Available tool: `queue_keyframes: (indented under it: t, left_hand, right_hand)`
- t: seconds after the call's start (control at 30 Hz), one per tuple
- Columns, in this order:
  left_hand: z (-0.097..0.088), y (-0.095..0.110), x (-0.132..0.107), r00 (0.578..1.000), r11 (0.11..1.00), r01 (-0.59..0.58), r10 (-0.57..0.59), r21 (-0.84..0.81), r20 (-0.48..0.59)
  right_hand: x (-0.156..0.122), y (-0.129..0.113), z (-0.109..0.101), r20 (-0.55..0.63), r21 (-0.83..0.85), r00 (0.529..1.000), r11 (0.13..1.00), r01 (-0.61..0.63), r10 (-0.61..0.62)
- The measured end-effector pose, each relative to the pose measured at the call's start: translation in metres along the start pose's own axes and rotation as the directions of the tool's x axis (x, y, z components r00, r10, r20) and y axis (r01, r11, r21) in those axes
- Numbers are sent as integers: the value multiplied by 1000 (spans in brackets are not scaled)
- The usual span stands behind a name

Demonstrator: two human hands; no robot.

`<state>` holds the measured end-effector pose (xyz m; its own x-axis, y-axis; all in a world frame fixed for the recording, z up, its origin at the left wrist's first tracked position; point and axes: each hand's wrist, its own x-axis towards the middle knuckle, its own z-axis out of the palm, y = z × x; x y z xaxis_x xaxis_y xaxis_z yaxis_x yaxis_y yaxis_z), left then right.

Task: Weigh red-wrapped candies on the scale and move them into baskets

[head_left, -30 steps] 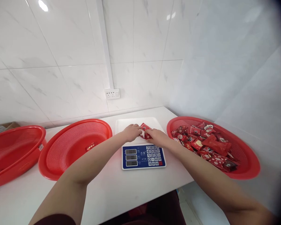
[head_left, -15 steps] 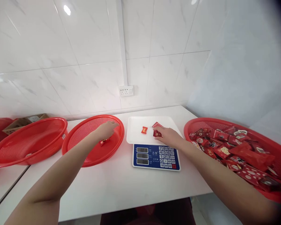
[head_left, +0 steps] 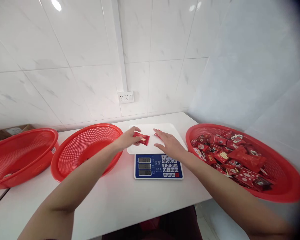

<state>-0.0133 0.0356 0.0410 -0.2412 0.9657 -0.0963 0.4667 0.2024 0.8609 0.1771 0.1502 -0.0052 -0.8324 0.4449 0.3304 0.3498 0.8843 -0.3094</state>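
A blue-fronted digital scale (head_left: 158, 165) with a white weighing tray (head_left: 168, 128) sits in the middle of the white table. My left hand (head_left: 126, 139) is over the tray's left side, pinching a red candy packet (head_left: 142, 138). My right hand (head_left: 168, 144) lies flat on the tray with its fingers spread; a small red packet (head_left: 157, 133) peeks out by its fingertips. Right of the scale, a red mesh basket (head_left: 285, 190) holds several red wrapped candies (head_left: 230, 156).
A second red mesh basket (head_left: 85, 150) stands left of the scale, and a third red basket (head_left: 20, 156) further left. A cardboard box (head_left: 10, 130) sits behind that one. A wall socket (head_left: 125, 97) is on the tiled wall. The table's front edge is near my body.
My left hand came back from the middle basket to the scale tray and now pinches a red packet. My right hand flattened on the tray.
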Motion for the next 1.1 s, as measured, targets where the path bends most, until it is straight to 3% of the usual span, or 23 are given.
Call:
queue_keyframes:
  t: [0.1, 0.17, 0.23, 0.3, 0.4, 0.63, 0.7, 0.77, 0.87, 1.03, 1.1]
  left_hand:
    - [-58, -7, -27, 996, 997, 68, -64, 48, -67]
    - [-88, -15, -46, 983, 956, 152, -122, 249, -134]
    - [-105, -24, -58, 964, 865, 242, -164, 440, -209]
    - [-107, -31, -58, 951, 804, 281, -160, 524, -264]
    - [-80, -31, -37, 961, 792, 227, -87, 567, -262]
    - [35, -10, 42, 998, 747, -29, 53, 664, -16]
    - [55, -7, 54, 997, 718, -57, 72, 693, 7]
    - [61, -6, 58, 996, 698, -72, 85, 712, 18]
    - [43, -7, 46, 997, 678, -61, 83, 732, 7]
    - [-33, -20, -7, 993, 621, 100, -10, 777, -120]
    - [-55, -26, -28, 984, 588, 172, -71, 791, -162]
  right_hand:
    - [1, 18, -6, 58, -79, 992, 991, -109, 114]
    - [4, 24, -9, 85, -119, 981, 979, -165, 175]
    - [7, 25, -9, 97, -150, 971, 968, -202, 218]
    - [11, 24, -8, 110, -176, 962, 957, -229, 250]
    - [16, 24, -2, 130, -205, 947, 942, -264, 294]
    - [20, 32, 9, 125, -226, 925, 918, -325, 358]
    - [17, 32, 9, 117, -217, 927, 920, -327, 357]
    - [14, 33, 8, 106, -204, 930, 923, -326, 352]
    - [10, 36, 6, 85, -171, 934, 929, -329, 346]
    - [6, 38, 0, 26, -71, 940, 939, -337, 340]
    - [6, 33, -2, -1, -20, 947, 947, -322, 322]
